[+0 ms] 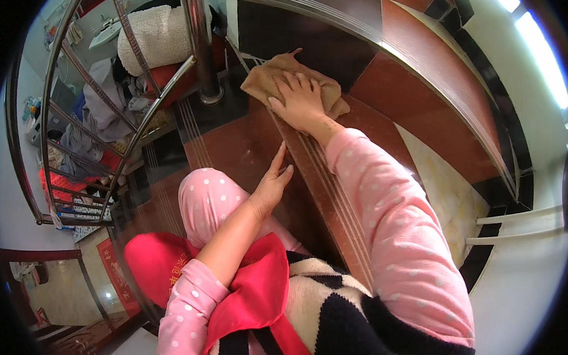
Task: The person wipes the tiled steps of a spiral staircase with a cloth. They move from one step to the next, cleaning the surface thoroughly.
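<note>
My right hand (300,100) lies flat on a brown cloth (264,80), with its fingers spread over the top. The cloth is rumpled and covers the far end of a reddish-brown stair tread (330,188), against the black tile of the riser (307,42) above. My left hand (272,184) is empty, thumb apart from the fingers, its fingertips close to the front edge of that tread. Beneath my left forearm is my bent knee (213,194) in pink dotted fabric.
Left of the stairs runs a metal railing (125,160) with a thick post (206,57). Behind it are a rolled fleecy blanket (153,37) and piled clothes (103,101). Higher steps with a metal-edged nosing (410,53) curve up to the right, beside a white wall (515,275).
</note>
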### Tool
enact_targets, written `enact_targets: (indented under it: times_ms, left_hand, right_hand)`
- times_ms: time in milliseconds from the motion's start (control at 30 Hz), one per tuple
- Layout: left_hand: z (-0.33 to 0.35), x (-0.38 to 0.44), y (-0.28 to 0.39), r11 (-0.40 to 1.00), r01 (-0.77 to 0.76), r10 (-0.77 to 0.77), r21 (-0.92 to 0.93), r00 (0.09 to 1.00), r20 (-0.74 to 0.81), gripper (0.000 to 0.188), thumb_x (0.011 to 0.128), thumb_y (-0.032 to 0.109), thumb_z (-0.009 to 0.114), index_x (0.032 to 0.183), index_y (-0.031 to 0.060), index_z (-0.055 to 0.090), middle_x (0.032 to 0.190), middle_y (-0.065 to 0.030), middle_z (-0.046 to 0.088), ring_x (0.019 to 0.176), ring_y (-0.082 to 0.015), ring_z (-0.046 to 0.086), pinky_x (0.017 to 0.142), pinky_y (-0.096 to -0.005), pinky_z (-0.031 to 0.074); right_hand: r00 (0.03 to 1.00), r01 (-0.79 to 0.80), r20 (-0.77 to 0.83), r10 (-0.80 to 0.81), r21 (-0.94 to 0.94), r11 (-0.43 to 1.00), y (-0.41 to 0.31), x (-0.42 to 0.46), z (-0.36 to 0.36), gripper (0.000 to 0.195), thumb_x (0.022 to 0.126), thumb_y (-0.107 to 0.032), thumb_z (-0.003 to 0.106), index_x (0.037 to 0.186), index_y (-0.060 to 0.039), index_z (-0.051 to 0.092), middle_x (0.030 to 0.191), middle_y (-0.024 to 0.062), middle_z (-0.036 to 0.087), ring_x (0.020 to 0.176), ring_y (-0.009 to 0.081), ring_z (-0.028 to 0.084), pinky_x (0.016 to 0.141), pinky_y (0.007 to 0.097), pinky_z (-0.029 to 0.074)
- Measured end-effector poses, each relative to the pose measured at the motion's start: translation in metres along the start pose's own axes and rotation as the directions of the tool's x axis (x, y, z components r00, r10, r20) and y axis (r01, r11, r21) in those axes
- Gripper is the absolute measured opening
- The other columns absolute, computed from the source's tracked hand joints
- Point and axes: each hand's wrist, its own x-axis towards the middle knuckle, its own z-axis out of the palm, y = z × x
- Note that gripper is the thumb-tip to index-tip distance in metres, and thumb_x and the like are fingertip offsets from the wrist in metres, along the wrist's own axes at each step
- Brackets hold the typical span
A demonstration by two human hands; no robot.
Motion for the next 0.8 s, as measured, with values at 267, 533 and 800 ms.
enact_targets:
  times_ms: [267,533,800]
  left_hand:
    - [0.007,0.008,0.026,0.993,0.058,-0.068,-0.107,0.994,-0.091,0.073,0.098,0.057,0.049,0.155,0.018,0.026,0.154,-0.0013,0.033,0.139,-0.0218,0.032,0.11,-0.0411,0.03]
    - [0.011,0.092,0.042,0.987,0.102,-0.144,-0.126,0.913,-0.383,0.08,0.101,0.051,0.043,0.156,0.008,0.003,0.159,-0.0121,0.022,0.144,-0.0268,0.026,0.117,-0.0415,0.025]
    - [0.032,0.096,0.03,0.999,-0.03,0.012,-0.025,0.851,-0.525,0.072,0.104,0.048,0.036,0.155,0.0065,0.008,0.156,-0.0132,0.027,0.138,-0.0271,0.037,0.113,-0.0391,0.035]
  right_hand:
    - [0.963,0.032,0.263,-0.051,0.077,0.997,0.015,-0.187,-0.107,0.065,0.084,-0.034,0.063,0.143,-0.0156,0.045,0.149,0.0138,0.04,0.14,0.0366,0.032,0.116,0.0551,0.019]
    - [0.881,0.056,0.456,-0.126,0.165,0.985,0.028,-0.382,-0.192,0.064,0.074,-0.042,0.065,0.133,-0.0192,0.057,0.144,0.0119,0.046,0.136,0.0371,0.037,0.115,0.0565,0.017]
    - [0.888,-0.013,0.451,-0.085,0.21,0.978,0.037,-0.355,-0.179,0.065,0.07,-0.043,0.067,0.132,-0.0226,0.058,0.142,0.0092,0.049,0.134,0.0353,0.039,0.113,0.056,0.018]
